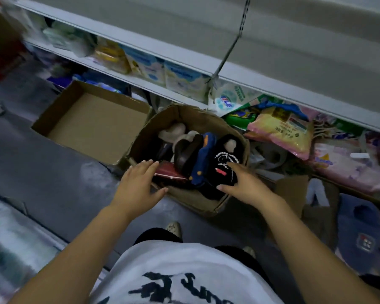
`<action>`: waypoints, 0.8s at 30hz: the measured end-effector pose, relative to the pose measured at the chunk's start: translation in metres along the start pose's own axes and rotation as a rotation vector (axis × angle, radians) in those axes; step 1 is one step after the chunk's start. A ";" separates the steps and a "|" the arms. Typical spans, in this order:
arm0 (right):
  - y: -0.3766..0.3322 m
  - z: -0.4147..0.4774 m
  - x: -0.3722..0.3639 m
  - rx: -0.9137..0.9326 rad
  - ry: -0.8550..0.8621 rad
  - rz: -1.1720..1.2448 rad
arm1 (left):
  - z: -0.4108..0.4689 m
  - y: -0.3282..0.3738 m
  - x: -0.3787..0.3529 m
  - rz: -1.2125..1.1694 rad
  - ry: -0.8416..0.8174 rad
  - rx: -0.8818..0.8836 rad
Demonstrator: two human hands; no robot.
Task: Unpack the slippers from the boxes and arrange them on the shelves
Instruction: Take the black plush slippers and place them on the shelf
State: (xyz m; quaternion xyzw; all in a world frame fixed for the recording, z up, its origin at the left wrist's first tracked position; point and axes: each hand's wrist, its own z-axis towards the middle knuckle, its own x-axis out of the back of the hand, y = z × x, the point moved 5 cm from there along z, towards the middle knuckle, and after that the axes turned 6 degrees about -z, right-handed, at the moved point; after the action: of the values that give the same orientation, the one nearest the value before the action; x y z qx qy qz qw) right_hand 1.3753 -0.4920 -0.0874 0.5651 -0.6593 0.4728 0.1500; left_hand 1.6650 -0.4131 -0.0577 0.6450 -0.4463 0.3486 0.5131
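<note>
While the slippers stand packed in the crumpled box [191,200] on the floor [53,163], the black slipper [224,163] and navy slipper [204,154] hide whatever lies lower. Left hand [138,183], fingers straight, holds nothing at the near-left rim. Right hand [244,183] spreads over the black slipper, contact hard to judge. Shelves [184,62] blur far left. A second box [92,126] sits just beside, grey floor stretching beyond.
</note>
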 end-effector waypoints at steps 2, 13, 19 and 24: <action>-0.003 0.013 -0.009 -0.065 0.014 0.025 | 0.009 -0.020 0.002 0.023 -0.052 -0.027; 0.057 0.114 -0.026 -0.235 0.004 0.093 | 0.086 -0.025 -0.040 -0.013 -0.264 -0.050; 0.062 0.173 -0.018 -0.183 -0.165 0.087 | 0.112 -0.015 -0.067 -0.252 -0.320 0.169; 0.078 0.198 -0.031 -0.102 -0.238 -0.030 | 0.135 0.006 -0.093 -0.458 -0.359 0.378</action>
State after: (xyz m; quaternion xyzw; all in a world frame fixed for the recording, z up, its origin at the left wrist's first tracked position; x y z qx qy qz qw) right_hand 1.3824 -0.6371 -0.2457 0.6187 -0.6869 0.3660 0.1065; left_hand 1.6248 -0.5252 -0.1707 0.8631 -0.3004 0.1820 0.3629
